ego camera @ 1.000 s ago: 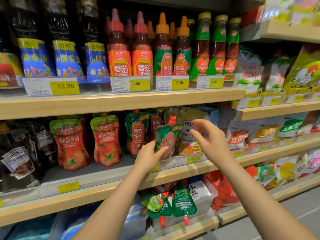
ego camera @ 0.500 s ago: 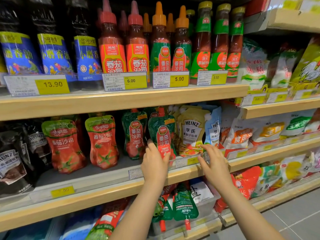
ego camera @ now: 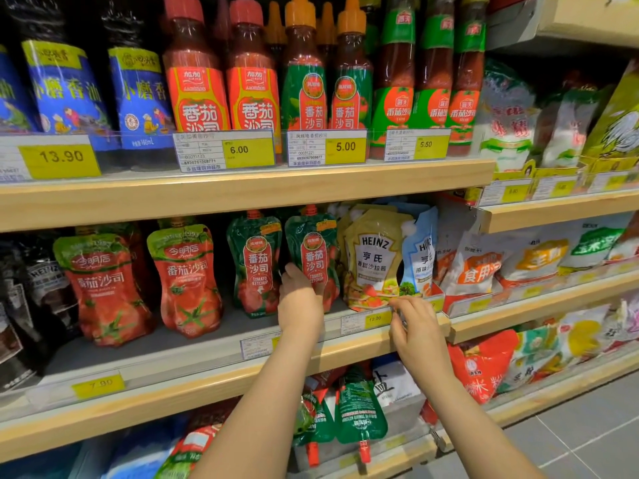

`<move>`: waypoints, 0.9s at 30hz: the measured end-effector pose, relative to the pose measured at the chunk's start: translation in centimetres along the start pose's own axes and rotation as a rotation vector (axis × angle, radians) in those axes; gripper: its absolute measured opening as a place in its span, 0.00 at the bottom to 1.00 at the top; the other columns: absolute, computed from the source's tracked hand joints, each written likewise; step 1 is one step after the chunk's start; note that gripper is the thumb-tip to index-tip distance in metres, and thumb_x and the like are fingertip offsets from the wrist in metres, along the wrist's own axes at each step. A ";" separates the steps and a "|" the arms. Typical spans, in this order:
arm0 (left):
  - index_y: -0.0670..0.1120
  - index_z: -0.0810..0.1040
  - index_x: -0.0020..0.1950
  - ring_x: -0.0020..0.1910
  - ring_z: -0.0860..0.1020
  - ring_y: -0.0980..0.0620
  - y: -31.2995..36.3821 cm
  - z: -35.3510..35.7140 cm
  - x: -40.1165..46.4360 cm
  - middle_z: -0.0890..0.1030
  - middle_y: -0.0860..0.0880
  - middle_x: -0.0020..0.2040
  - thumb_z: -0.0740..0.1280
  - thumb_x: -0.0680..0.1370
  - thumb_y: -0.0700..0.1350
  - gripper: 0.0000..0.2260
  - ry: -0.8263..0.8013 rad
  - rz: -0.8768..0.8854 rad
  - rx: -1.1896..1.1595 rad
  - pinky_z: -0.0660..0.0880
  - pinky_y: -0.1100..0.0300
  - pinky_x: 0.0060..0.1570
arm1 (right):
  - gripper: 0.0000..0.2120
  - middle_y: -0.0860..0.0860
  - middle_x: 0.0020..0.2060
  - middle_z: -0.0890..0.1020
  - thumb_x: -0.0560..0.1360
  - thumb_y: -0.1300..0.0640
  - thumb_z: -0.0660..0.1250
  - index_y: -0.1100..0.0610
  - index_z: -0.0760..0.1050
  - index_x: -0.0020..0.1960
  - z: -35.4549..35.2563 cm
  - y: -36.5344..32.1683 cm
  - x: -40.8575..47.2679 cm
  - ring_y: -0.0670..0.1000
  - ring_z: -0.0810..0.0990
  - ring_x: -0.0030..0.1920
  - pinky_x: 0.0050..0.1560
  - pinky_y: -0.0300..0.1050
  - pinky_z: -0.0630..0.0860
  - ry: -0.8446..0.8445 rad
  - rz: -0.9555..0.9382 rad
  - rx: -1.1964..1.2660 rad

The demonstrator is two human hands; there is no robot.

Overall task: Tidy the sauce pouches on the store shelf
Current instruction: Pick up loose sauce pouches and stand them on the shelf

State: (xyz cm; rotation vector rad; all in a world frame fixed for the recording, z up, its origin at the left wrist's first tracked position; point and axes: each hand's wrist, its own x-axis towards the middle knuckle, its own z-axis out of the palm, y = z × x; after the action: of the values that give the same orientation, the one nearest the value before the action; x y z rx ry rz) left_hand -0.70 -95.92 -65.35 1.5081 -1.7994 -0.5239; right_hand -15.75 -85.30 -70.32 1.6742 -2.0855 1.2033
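Green ketchup pouch (ego camera: 313,261), tilted a second ago, now upright beside its twin at 9 o'clock. Left hand (ego camera: 300,299) grip steadies it; right hand (ego camera: 413,326) released, empty.

Camera: a single wide-angle view worn on the person's head; no second view shares the scene.
Facing: forward and slightly down, square onto a wooden store shelf (ego camera: 242,188).
Height: level with the middle shelf of sauce pouches (ego camera: 313,261); bottles fill the shelf above, more packets sit below.
Nearness: close, within arm's reach of the goods.
Foreground: both forearms rise from the bottom edge, left hand (ego camera: 299,302) and right hand (ego camera: 416,331) at centre.
Edges: shelf lines bow outward; grey floor tiles (ego camera: 587,430) show at lower right.
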 end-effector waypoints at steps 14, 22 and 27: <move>0.43 0.44 0.75 0.67 0.63 0.38 -3.4 -2.7 1.2 0.60 0.37 0.72 0.72 0.71 0.49 0.44 0.234 -0.195 0.101 0.71 0.48 0.58 | 0.10 0.54 0.48 0.78 0.73 0.64 0.65 0.61 0.76 0.54 0.3 -0.6 -0.4 0.54 0.71 0.53 0.52 0.42 0.65 0.030 0.031 0.058; 0.43 0.41 0.75 0.67 0.64 0.39 -3.9 -2.4 3.3 0.58 0.38 0.72 0.64 0.76 0.35 0.38 0.191 -0.349 0.077 0.74 0.51 0.53 | 0.10 0.54 0.49 0.77 0.73 0.63 0.64 0.60 0.75 0.54 0.3 -0.7 -0.3 0.54 0.71 0.54 0.52 0.43 0.65 0.028 0.045 0.050; 0.41 0.42 0.75 0.69 0.61 0.38 -4.0 -2.7 3.2 0.58 0.37 0.72 0.63 0.77 0.37 0.36 0.203 -0.357 0.043 0.70 0.50 0.60 | 0.10 0.54 0.49 0.77 0.73 0.63 0.64 0.60 0.75 0.54 0.3 -0.6 -0.4 0.55 0.71 0.55 0.51 0.43 0.66 0.026 0.045 0.052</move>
State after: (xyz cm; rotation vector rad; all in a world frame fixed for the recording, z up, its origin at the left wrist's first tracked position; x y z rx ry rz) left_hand 3.82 -99.52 -65.55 1.8547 -1.4025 -0.4829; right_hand -15.02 -85.27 -70.48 1.6331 -2.1042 1.2966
